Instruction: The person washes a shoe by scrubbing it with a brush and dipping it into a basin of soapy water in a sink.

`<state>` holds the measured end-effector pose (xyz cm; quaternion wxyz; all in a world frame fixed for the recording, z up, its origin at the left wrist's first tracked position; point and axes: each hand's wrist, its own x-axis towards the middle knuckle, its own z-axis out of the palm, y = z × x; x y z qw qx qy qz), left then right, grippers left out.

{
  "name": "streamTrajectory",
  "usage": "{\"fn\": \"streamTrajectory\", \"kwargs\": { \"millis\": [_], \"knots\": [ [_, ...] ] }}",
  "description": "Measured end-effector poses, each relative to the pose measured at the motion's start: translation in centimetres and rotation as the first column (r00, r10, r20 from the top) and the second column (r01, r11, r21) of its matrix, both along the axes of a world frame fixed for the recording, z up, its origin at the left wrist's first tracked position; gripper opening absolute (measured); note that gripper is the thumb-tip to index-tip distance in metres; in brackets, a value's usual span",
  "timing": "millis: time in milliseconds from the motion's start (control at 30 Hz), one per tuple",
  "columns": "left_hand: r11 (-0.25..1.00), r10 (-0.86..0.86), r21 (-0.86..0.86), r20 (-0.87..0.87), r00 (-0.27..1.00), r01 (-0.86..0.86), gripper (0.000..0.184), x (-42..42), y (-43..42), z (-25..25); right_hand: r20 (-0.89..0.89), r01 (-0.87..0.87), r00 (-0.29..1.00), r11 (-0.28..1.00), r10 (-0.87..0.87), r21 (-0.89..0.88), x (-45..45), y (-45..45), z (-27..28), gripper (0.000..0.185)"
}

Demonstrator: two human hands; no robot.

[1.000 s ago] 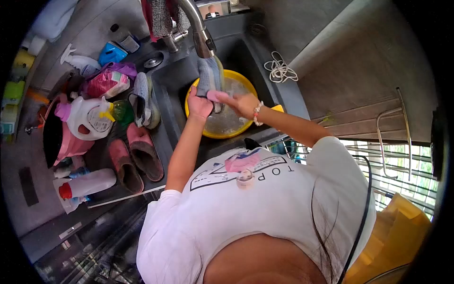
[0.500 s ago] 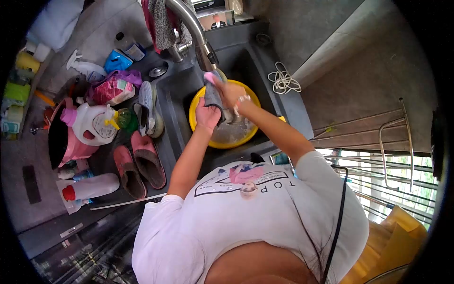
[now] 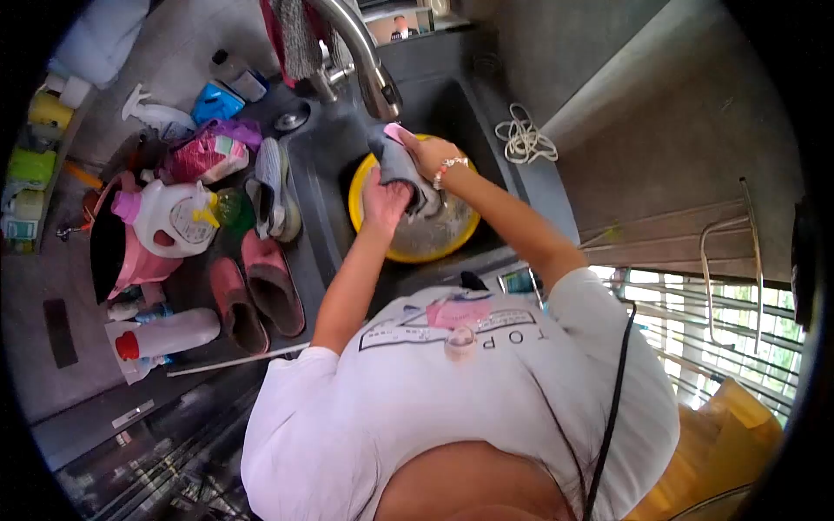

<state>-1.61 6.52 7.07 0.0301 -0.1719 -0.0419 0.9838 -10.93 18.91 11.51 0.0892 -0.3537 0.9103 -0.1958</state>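
Note:
A grey shoe (image 3: 401,167) is held over a yellow basin (image 3: 354,201) of cloudy water, just below the faucet head. My left hand (image 3: 385,201) grips the shoe's near end from the left, at its dark opening. In my right hand (image 3: 432,156) is a small pink object (image 3: 393,132), pressed against the far end of the shoe. Its exact kind is hard to make out. The basin stands inside the dark sink (image 3: 317,165).
The metal faucet (image 3: 375,82) arches over the basin. Left of the sink are another grey shoe (image 3: 271,187), pink slippers (image 3: 276,282), a white jug (image 3: 178,217) and a red-capped bottle (image 3: 174,334). A coiled white cord (image 3: 524,139) lies right of the sink.
The shoe has turned and tilted in my left hand, showing its dark opening. My right hand has moved with the pink object from the shoe's near part to its far end.

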Motion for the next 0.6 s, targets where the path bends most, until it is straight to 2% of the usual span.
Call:
{"fn": "streamTrajectory", "kwargs": {
  "millis": [33,67,100,167,200,233,267,300,333,367,400,433,467,500,567,600],
  "knots": [
    [0.994,0.069,-0.096,0.127,0.99,-0.057,0.045,0.4,-0.2,-0.2,-0.01,-0.075,0.997,0.995,0.075,-0.064,0.7,0.8,-0.8,0.043],
    [1.0,0.018,-0.013,-0.081,0.997,-0.019,0.045,0.9,-0.9,-1.4,-0.09,-0.126,0.989,0.982,0.114,-0.143,2.0,2.0,-1.5,0.043],
    [1.0,0.022,-0.009,-0.079,0.997,-0.023,0.045,1.1,-1.0,-1.3,-0.087,-0.129,0.989,0.982,0.118,-0.139,3.1,3.5,-1.3,0.043],
    [0.993,0.014,-0.118,-0.082,0.997,-0.024,0.047,2.0,-1.0,-1.1,0.155,-0.233,0.949,0.943,0.273,-0.236,5.3,6.3,0.0,0.042],
    [0.997,-0.042,0.041,-0.314,0.948,0.058,0.05,2.1,-1.4,-0.8,0.225,-0.179,0.946,0.954,0.234,-0.241,5.3,6.8,0.3,0.042],
    [0.997,-0.044,0.039,-0.314,0.948,0.06,0.05,2.0,-1.3,-0.5,0.224,-0.177,0.946,0.954,0.233,-0.242,4.7,6.7,-0.2,0.042],
    [0.998,-0.05,-0.041,-0.202,0.978,0.042,0.048,1.7,-1.2,-0.1,0.275,0.006,0.955,0.922,0.109,-0.386,3.6,6.4,-1.2,0.045],
    [0.992,-0.046,-0.124,-0.085,0.995,0.035,0.046,1.7,-0.9,1.2,0.346,0.191,0.938,0.84,-0.005,-0.508,2.5,6.1,-2.2,0.048],
    [0.991,-0.049,-0.126,-0.086,0.995,0.038,0.046,1.7,-0.7,1.7,0.405,0.332,0.914,0.546,0.016,-0.769,1.9,4.4,-3.0,0.06],
    [0.992,-0.084,-0.1,-0.126,0.988,0.072,0.047,1.6,-0.4,2.4,0.401,0.33,0.916,0.542,0.015,-0.773,1.2,4.4,-3.4,0.06],
    [0.991,-0.12,-0.074,-0.166,0.979,0.109,0.048,1.4,-0.1,3.0,0.728,0.536,0.673,0.593,0.13,-0.601,0.6,4.5,-3.4,0.063],
    [0.99,-0.126,-0.079,-0.171,0.977,0.113,0.048,1.5,0.4,3.5,0.928,0.649,0.309,0.667,0.209,-0.366,0.3,4.7,-3.3,0.067],
    [0.989,-0.131,-0.094,-0.208,0.969,0.113,0.049,1.6,1.1,4.1,0.915,0.72,0.03,0.626,0.402,-0.299,0.8,4.8,-3.4,0.069],
    [0.987,-0.137,-0.111,-0.25,0.958,0.112,0.05,1.4,1.4,4.8,0.855,0.798,-0.033,0.529,0.518,-0.289,1.5,4.6,-3.3,0.066],
    [0.991,-0.134,-0.06,-0.33,0.934,0.121,0.049,0.9,1.4,2.6,0.827,0.815,0.018,0.471,0.561,-0.338,2.3,4.6,-3.7,0.064],
    [0.927,-0.168,-0.375,-0.377,0.911,0.016,0.052,0.9,1.5,2.0,0.837,0.798,0.0,0.504,0.547,-0.329,2.4,4.7,-3.3,0.063]
  ]
}}
